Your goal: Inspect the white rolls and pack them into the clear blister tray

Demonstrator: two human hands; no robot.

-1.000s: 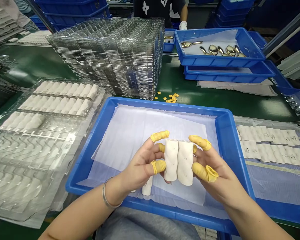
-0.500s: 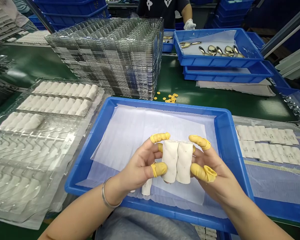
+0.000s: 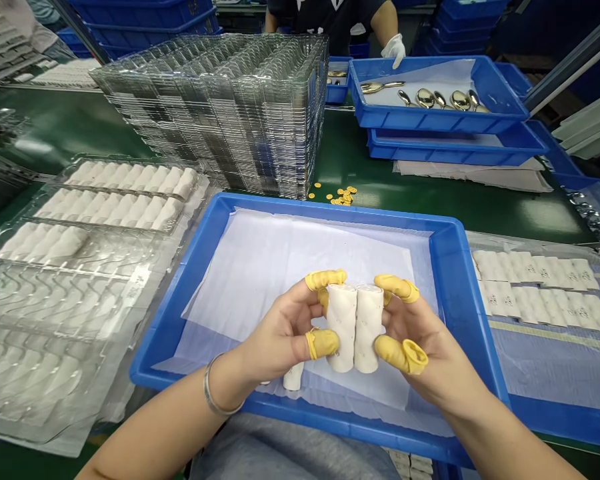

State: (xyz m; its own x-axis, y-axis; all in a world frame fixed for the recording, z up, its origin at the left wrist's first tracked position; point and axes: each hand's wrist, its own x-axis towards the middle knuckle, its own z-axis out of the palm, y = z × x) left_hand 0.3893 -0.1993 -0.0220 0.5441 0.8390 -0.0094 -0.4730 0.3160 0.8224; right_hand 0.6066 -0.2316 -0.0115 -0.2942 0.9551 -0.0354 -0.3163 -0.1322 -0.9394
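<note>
Two white, wavy cylindrical pieces stand upright side by side between my hands, above a paper-lined blue tray [image 3: 460, 267]. My left hand [image 3: 280, 333] is closed on the left white cylinder [image 3: 342, 323], thumb in front and fingers behind. The right white cylinder [image 3: 369, 333] is gripped in the same way by my right hand [image 3: 425, 333]. Yellow finger cots cover several fingertips on both hands. Below my left wrist, another white cylinder [image 3: 293, 378] lies in the tray, partly hidden.
Clear plastic trays [image 3: 95, 260] at left hold rows of white pieces. A tall stack of clear trays [image 3: 240, 120] stands behind. More white pieces [image 3: 540, 293] lie at right. Loose yellow finger cots [image 3: 344, 197] and a blue tray of gold spoons [image 3: 440, 120] are beyond; a gloved hand [image 3: 394, 50] is near it.
Both cylinders have turned in my fingers, so their top ends show more and they look narrower. The co-worker's gloved hand has moved right and down towards the spoon tray.
</note>
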